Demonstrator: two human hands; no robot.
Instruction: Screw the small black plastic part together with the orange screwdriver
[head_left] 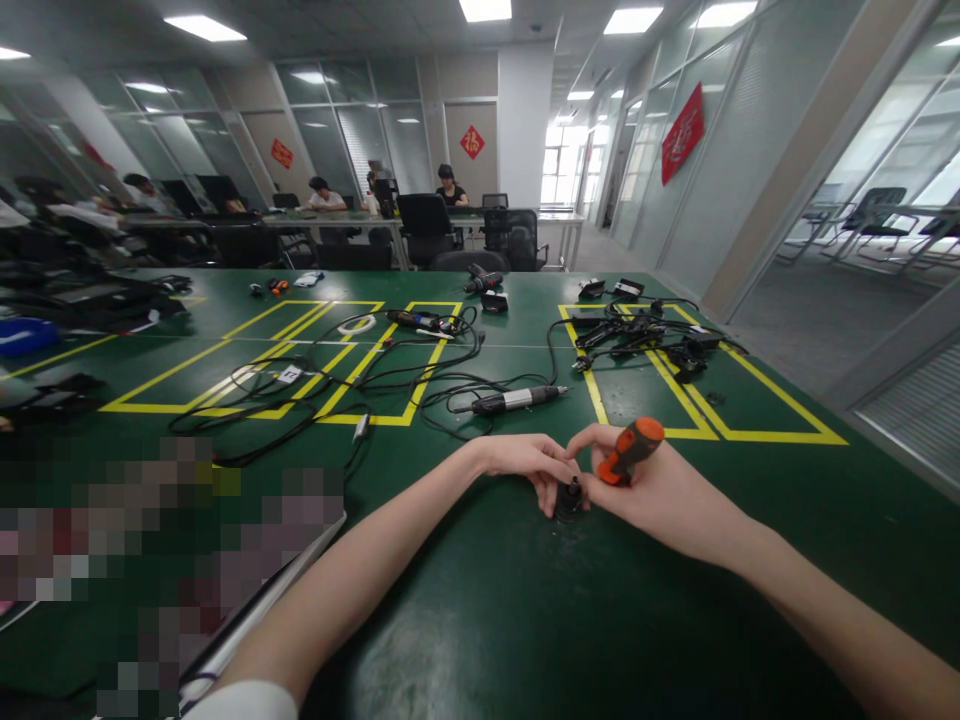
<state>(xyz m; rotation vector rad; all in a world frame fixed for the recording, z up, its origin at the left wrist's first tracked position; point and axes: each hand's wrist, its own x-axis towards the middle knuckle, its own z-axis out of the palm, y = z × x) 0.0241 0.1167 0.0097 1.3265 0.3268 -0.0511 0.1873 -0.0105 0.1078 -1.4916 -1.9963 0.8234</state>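
Observation:
My right hand (660,495) is closed round a screwdriver (634,448) with an orange and dark grey handle, its butt tilted up and to the right. The screwdriver's tip is hidden. Between my two hands, low on the green table, is a small round black part (570,498) with a short stub on top. My left hand (536,463) bends its fingers against the left side of this part and grips it. The right thumb and fingertips come close to the same part from the other side; whether they touch it I cannot tell.
Beyond my hands lies a silver and black electric screwdriver (517,400) among looped black cables (360,385). Black brackets and parts (637,335) are heaped at the far right. A drill (482,280) lies at the back. Yellow tape (375,422) marks the green table (465,620). People sit beyond.

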